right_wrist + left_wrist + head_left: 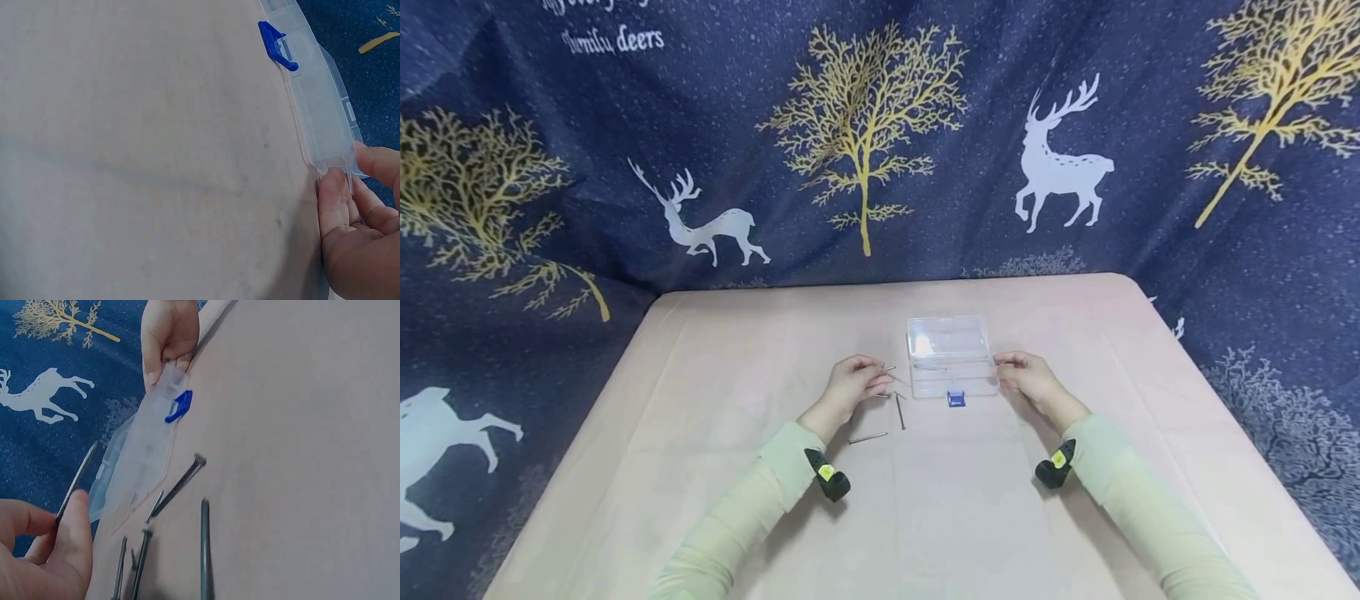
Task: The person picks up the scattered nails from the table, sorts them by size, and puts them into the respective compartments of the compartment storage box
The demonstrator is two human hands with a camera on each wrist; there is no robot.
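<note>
Left hand [855, 385]: fingers pinching one metal nail [75, 482], raised near the left end of a clear plastic box [322, 115]. Right hand [1028, 379]: fingers gripping the box's right end. Box rests on the table [955, 508], lid [947, 337] raised, blue latch [956, 400] at front. Loose nails [205, 550] lie left of it.

Room between sleeves [752, 483], box [931, 388] beyond, nails [868, 437] left

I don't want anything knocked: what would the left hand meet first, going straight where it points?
The left hand, pinching a nail, would probably reach the clear box first, at its left side; height is hard to judge.
</note>
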